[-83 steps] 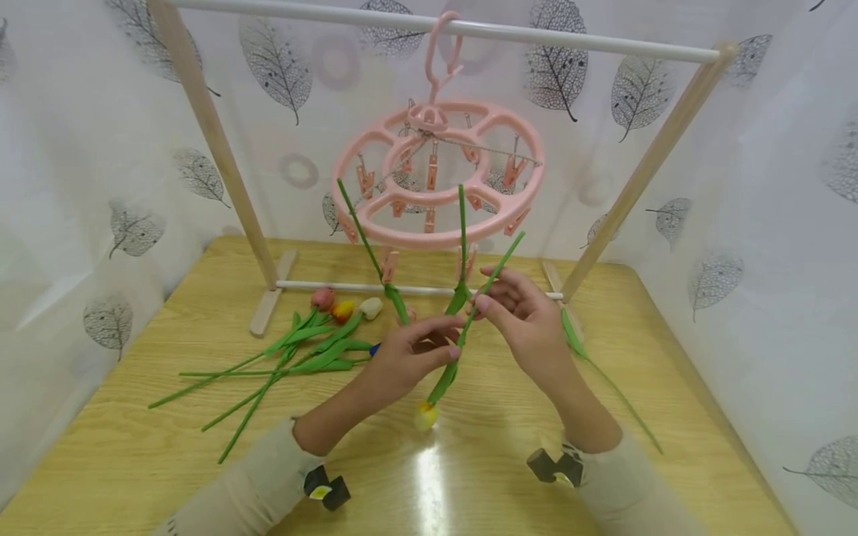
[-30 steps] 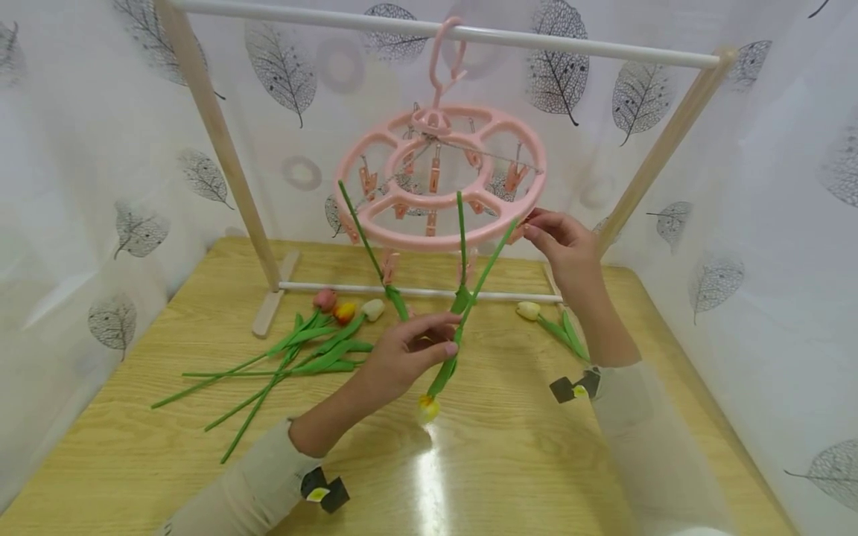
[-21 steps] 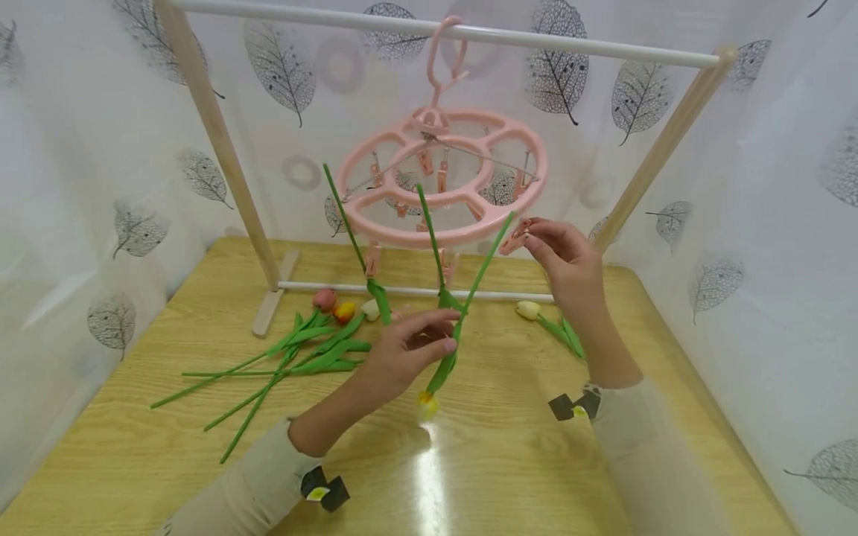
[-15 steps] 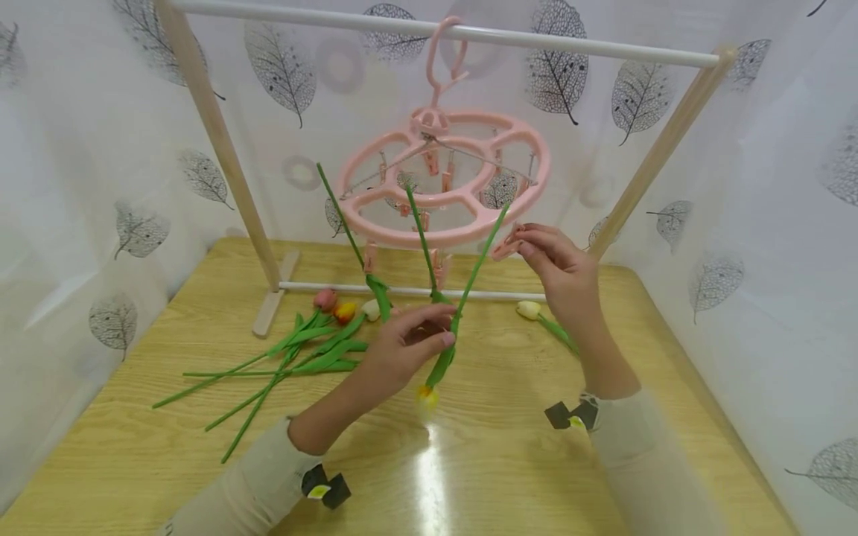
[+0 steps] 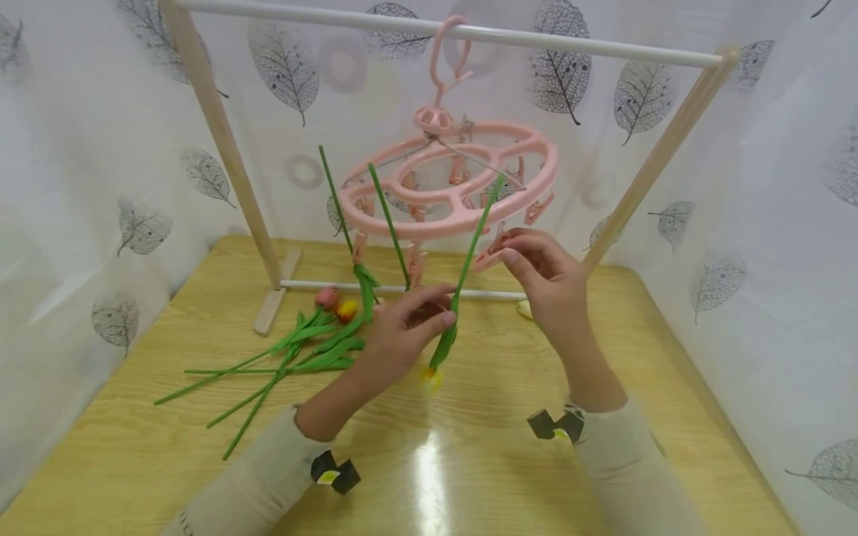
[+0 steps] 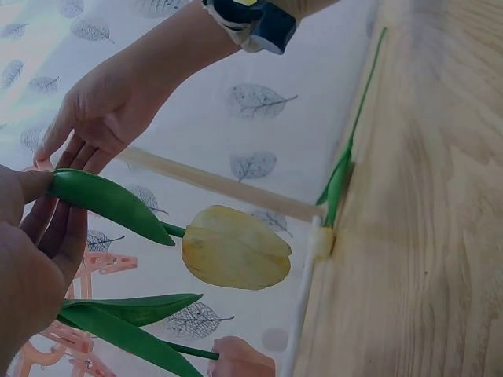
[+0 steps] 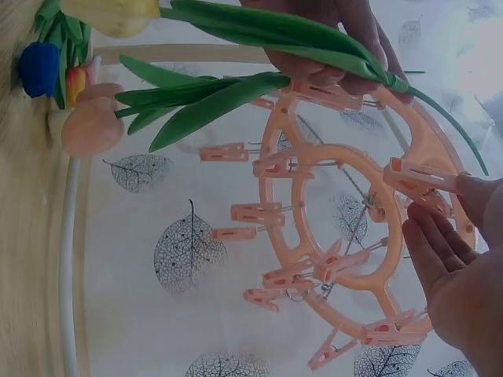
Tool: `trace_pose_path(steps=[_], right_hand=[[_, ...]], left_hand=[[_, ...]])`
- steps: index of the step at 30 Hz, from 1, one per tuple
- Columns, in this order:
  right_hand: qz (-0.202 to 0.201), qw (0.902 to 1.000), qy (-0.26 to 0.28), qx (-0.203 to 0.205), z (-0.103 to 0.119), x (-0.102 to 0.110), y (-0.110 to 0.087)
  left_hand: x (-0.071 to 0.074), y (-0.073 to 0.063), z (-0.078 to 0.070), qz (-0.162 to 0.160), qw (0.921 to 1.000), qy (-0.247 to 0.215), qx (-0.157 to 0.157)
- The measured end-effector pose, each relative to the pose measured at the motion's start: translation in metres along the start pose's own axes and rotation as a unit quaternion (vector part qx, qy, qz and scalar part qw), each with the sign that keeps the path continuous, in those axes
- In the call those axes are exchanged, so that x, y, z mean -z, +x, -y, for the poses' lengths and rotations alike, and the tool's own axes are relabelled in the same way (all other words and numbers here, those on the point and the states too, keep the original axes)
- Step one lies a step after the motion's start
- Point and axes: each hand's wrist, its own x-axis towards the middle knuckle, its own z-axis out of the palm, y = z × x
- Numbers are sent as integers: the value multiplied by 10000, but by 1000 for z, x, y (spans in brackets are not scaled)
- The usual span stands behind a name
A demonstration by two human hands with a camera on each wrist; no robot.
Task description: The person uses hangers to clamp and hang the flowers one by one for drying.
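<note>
My left hand (image 5: 402, 324) pinches a yellow artificial tulip (image 6: 236, 247) by its leafy green stem, flower head down and bare stem slanting up across the hanger. My right hand (image 5: 553, 279) pinches a pink clothespin (image 7: 420, 177) below the rim of the round pink clip hanger (image 5: 429, 226), just right of that stem. In the head view the clothespin (image 5: 489, 258) points toward the stem, a small gap between them. Two more tulips hang head down from clothespins at the left, a left stem (image 5: 335, 197) and a middle stem (image 5: 389, 223); my left hand covers part of them.
The hanger hooks over a white rod (image 5: 576, 43) on a wooden frame (image 5: 221, 141). Several tulips (image 5: 288, 357) lie at left on the wooden table (image 5: 375, 476). Behind my right hand lies a pale tulip (image 5: 525, 309), mostly hidden. Leaf-printed sheeting encloses the back and sides.
My right hand left the tulip stem, took hold of a rim clothespin and drew it leftward. The hanger turned and tilted, its hanging tulips shifting left. My left hand kept the yellow tulip, rising slightly.
</note>
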Motion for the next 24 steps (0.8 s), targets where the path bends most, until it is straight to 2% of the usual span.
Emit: trace_pose_path(steps=[8,14,18,24], right_hand=[[-267,9989,-4,398,0,-13,-4],[-600,9953,43,758,-2,-20,-4],[-749,9931,150,885,-3,-23,-3],[-905,9904,195,1023,-5,-27,0]], left_hand=[[0,8,0,-219,9997,23,-50],[-1,13,2,-370,9988,-100,-305],[-3,16,0,-394,9982,-61,-438],[-3,20,-2,-426,9980,12,-459]])
